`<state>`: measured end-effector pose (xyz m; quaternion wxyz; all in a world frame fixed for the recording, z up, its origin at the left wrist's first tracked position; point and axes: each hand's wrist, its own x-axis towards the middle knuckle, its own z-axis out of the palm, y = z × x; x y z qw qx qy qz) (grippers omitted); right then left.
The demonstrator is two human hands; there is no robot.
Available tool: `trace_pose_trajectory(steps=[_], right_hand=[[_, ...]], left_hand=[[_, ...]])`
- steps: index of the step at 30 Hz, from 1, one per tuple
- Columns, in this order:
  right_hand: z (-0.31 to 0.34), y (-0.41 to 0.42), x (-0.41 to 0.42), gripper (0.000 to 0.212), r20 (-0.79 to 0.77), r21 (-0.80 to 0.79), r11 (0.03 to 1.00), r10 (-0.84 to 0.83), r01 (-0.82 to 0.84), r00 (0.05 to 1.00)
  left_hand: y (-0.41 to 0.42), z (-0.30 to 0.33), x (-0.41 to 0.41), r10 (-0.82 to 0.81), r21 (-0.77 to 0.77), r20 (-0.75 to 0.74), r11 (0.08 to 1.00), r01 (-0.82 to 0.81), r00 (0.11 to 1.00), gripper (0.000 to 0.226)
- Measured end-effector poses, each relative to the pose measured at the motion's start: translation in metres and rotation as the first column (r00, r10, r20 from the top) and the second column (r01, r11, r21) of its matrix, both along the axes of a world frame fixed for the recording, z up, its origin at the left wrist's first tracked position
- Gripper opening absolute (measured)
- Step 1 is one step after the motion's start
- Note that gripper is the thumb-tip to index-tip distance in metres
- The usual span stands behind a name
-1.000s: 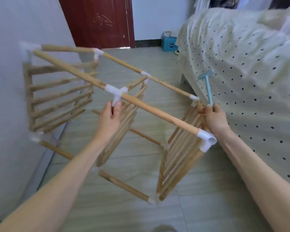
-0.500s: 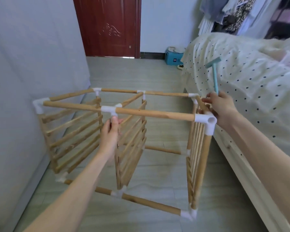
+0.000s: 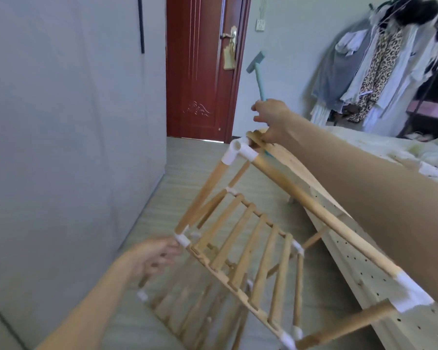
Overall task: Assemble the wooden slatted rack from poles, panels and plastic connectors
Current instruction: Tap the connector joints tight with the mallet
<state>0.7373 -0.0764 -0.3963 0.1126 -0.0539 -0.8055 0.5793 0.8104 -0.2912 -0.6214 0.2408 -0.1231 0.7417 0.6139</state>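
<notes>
The wooden slatted rack [image 3: 248, 248] is lifted off the floor and tipped, its slatted panels and white plastic connectors [image 3: 240, 151] facing me. My right hand [image 3: 272, 120] is up at the rack's top corner. It holds a small teal hammer [image 3: 257, 72] upright and rests on the edge of a slatted panel. Lower down, my left hand [image 3: 154, 257] grips a pole just below a white connector [image 3: 182, 239]; the fingers are blurred.
A grey wall [image 3: 61, 147] runs close on the left and a red door [image 3: 200, 72] stands ahead. The bed [image 3: 390, 286] with a spotted cover lies right against the rack. Clothes [image 3: 374, 59] hang at the back right. Pale floor [image 3: 195, 157] stretches toward the door.
The rack stood level on the floor half a second ago; now it is raised and tilted, its right end high. My right hand rose with the hammer and my left hand dropped lower.
</notes>
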Motion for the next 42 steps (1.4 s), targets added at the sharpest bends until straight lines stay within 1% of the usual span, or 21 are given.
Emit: trace_pose_trajectory(steps=[1,2,3,4,5,7,8,11,12,13,16,18,21,24,25,27,29,33,34,39,42], right_hand=[[-0.005,-0.008,0.002,0.035,0.024,-0.003,1.0,0.006,-0.005,1.0],[-0.009,-0.016,0.004,0.03,0.048,-0.033,0.999,0.009,-0.008,0.999],[-0.014,-0.023,0.005,0.025,0.07,-0.063,0.998,0.013,-0.009,0.997],[-0.019,-0.03,0.006,0.019,0.089,-0.073,0.997,0.018,-0.011,0.996],[-0.023,-0.036,0.008,0.015,0.102,-0.072,0.997,0.022,-0.014,0.995],[-0.031,-0.049,0.012,0.014,0.113,-0.081,0.996,0.045,-0.036,0.993],[-0.036,-0.057,0.014,0.016,0.119,-0.089,0.994,0.069,-0.059,0.991],[-0.056,-0.081,0.026,0.014,0.177,-0.087,0.986,0.157,-0.143,0.972],[-0.061,-0.088,0.031,0.014,0.187,-0.108,0.981,0.182,-0.164,0.965],[-0.065,-0.094,0.035,0.014,0.181,-0.146,0.973,0.201,-0.176,0.963],[-0.063,-0.089,0.042,0.015,0.112,-0.231,0.957,0.203,-0.173,0.973],[-0.06,-0.067,0.047,0.017,0.1,-0.146,0.976,0.18,-0.165,0.978],[-0.068,-0.019,0.056,0.027,0.124,0.084,0.992,0.078,-0.089,0.989],[-0.087,0.034,0.067,0.029,0.189,0.326,0.945,-0.066,0.001,0.98],[-0.094,0.052,0.072,0.032,0.227,0.378,0.925,-0.124,0.029,0.966],[-0.105,0.081,0.081,0.033,0.273,0.433,0.896,-0.236,0.1,0.933],[-0.107,0.103,0.09,0.033,0.296,0.397,0.904,-0.288,0.157,0.911],[-0.105,0.118,0.1,0.031,0.405,0.091,0.974,-0.226,0.207,0.886],[-0.105,0.117,0.099,0.031,0.4,0.058,0.977,-0.211,0.205,0.892],[-0.099,0.103,0.082,0.032,0.272,-0.039,0.988,-0.131,0.147,0.953],[-0.098,0.093,0.077,0.031,0.257,0.012,0.996,-0.083,0.083,0.963]], left_hand=[[-0.006,0.002,0.002,-0.036,-0.085,-0.025,0.996,0.034,0.999,0.021],[-0.013,0.006,0.004,-0.031,-0.151,-0.082,0.988,0.018,0.996,0.02],[-0.02,0.011,0.005,0.019,-0.175,-0.162,0.983,-0.047,0.987,0.021],[-0.023,0.021,0.008,0.078,-0.12,-0.247,0.987,-0.11,0.966,0.023],[-0.024,0.032,0.008,0.137,-0.021,-0.313,0.988,-0.151,0.94,0.027],[-0.023,0.055,0.008,0.184,0.166,-0.392,0.978,-0.128,0.901,0.032],[-0.023,0.066,0.008,0.171,0.205,-0.408,0.974,-0.092,0.897,0.034],[-0.018,0.084,0.012,0.028,0.247,-0.34,0.967,0.061,0.94,0.04],[-0.016,0.084,0.015,0.005,0.26,-0.305,0.963,0.078,0.952,0.04],[-0.015,0.082,0.019,0.034,0.277,-0.281,0.96,0.047,0.959,0.038],[-0.027,0.069,0.033,0.226,0.333,-0.199,0.931,-0.151,0.954,0.029],[-0.039,0.063,0.04,0.213,0.308,-0.155,0.938,-0.157,0.965,0.035],[-0.046,0.064,0.049,0.139,0.201,-0.123,0.973,-0.113,0.983,0.045],[-0.051,0.071,0.051,0.019,0.106,-0.069,0.994,-0.012,0.997,0.056],[-0.051,0.075,0.049,-0.018,0.096,-0.053,0.995,0.023,0.998,0.059],[-0.047,0.082,0.044,-0.007,0.163,-0.037,0.987,0.013,0.999,0.06],[-0.035,0.087,0.042,0.046,0.197,-0.066,0.98,-0.032,0.997,0.052],[-0.019,0.078,0.044,0.173,0.154,-0.144,0.977,-0.151,0.974,0.035],[-0.018,0.076,0.046,0.216,0.168,-0.144,0.967,-0.191,0.966,0.032],[-0.022,0.083,0.053,0.37,0.249,-0.145,0.911,-0.328,0.918,0.027],[-0.026,0.083,0.055,0.428,0.266,-0.144,0.885,-0.382,0.892,0.03]])
